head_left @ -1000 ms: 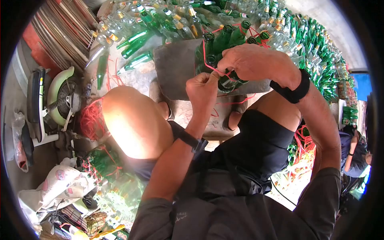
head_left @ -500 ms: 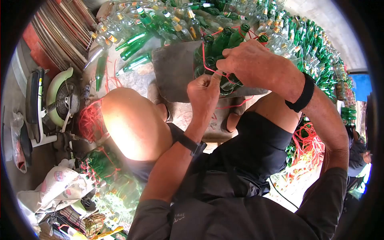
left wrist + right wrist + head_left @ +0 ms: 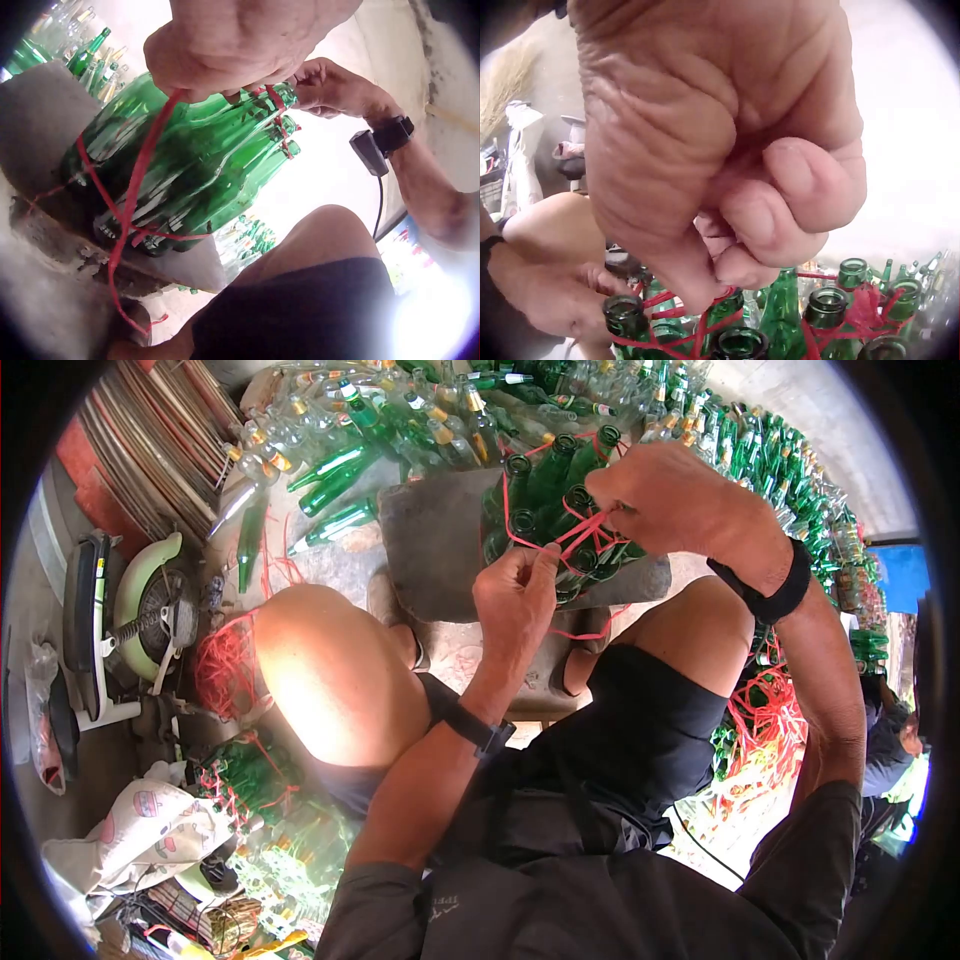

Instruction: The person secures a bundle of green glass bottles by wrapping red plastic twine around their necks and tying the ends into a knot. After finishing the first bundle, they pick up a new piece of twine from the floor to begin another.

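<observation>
A tight cluster of green glass bottles [image 3: 547, 485], mouths upward, stands at the upper middle of the head view. Flat red plastic twine [image 3: 583, 528] runs around and between the necks; in the left wrist view it also crosses the lower bodies, and a loose end hangs down at lower left.

The left hand [image 3: 513, 590] pinches the twine between thumb and finger at the near side of the cluster. The right hand [image 3: 680, 500], fingers curled, grips the twine above the necks on the cluster's right side.

Under the bottles is a dark grey, stone-like slab [image 3: 435, 540], its bare part extending left of them. Beyond it, loose green bottles [image 3: 335, 480] lie at upper left, and a large heap of clear and green bottles [image 3: 810, 510] curves across the top and down the right.

A tangle of red twine [image 3: 225, 660] sits left of the person's bare left knee [image 3: 315, 660], near a pale green and black wheel [image 3: 165, 605]. A second red tangle [image 3: 770, 710] is at lower right, and a white printed cloth bag [image 3: 150, 820] at lower left.
</observation>
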The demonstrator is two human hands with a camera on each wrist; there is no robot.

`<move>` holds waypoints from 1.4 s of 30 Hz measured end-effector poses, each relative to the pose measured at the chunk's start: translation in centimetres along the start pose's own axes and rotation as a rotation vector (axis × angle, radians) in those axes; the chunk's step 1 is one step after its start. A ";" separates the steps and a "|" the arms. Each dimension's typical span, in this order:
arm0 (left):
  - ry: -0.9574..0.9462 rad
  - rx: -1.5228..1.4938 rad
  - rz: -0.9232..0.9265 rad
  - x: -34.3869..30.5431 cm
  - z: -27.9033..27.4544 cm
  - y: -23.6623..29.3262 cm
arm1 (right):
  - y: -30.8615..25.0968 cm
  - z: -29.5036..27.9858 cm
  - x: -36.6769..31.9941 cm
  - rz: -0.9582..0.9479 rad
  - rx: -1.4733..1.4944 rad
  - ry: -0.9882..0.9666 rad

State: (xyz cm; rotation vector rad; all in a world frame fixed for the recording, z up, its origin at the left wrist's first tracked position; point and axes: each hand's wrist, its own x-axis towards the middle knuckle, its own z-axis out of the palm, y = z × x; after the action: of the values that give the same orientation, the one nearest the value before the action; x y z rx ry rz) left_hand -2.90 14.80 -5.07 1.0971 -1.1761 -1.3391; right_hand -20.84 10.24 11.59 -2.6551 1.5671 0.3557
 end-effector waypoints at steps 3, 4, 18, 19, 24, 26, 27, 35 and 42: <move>-0.033 -0.020 0.008 0.2 0.0 -0.3 | 1.5 -0.6 0.0 0.055 0.176 -0.076; -0.030 -0.046 0.024 0.2 0.1 -0.5 | 1.9 -0.2 0.0 0.034 0.278 -0.045; -0.002 0.076 0.072 -0.2 0.6 -1.0 | 2.9 4.4 0.8 -0.028 0.194 0.234; -0.023 0.075 0.070 -0.2 0.5 -1.0 | 3.1 4.6 0.9 -0.023 0.209 0.229; -0.066 0.064 0.055 0.0 0.5 -1.0 | 3.1 5.2 1.4 -0.016 0.265 0.281; -0.089 0.060 0.022 0.1 0.4 -1.2 | 3.0 5.2 1.8 0.020 0.242 0.264; -0.088 0.061 0.021 0.1 0.5 -1.3 | 3.1 5.3 1.9 0.019 0.243 0.264; -0.072 -0.042 0.026 0.3 0.8 -1.9 | 4.7 7.8 4.2 -0.190 0.343 0.419; -0.079 -0.020 0.027 0.0 0.1 -0.8 | 3.9 5.0 4.2 0.096 0.665 -0.027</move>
State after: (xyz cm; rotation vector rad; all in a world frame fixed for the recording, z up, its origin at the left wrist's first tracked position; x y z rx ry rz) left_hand -3.13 14.82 -5.84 1.0191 -1.2283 -1.3809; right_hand -23.10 5.47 6.17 -2.0615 1.4723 -0.1177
